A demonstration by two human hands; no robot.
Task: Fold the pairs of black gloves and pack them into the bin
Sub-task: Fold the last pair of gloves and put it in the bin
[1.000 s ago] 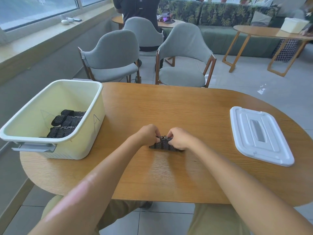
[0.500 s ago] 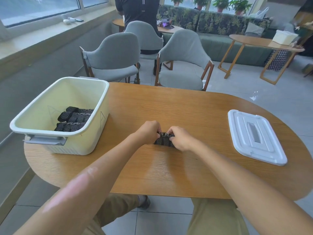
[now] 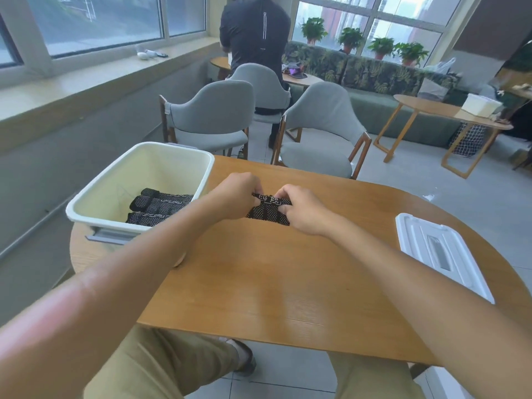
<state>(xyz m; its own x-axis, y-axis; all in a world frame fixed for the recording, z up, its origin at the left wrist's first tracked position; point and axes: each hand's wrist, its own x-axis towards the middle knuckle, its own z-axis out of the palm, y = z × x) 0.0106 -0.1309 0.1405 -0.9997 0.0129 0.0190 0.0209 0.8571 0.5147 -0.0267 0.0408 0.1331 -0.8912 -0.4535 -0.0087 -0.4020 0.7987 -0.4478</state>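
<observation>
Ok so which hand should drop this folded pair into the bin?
Probably the left hand. It already grips the folded gloves along with the right hand, and the bin sits on its side, so the right would need to cross over.

A: How much of the black dotted fabric gloves [image 3: 269,210] on the table shows?
B: Only the middle; the left hand [image 3: 234,197] and right hand [image 3: 302,210] cover both ends.
A: And the flat white plastic lid [image 3: 437,251]?
B: Its near corner hides behind the right forearm. The white print on the gloves is too small to read.
</observation>
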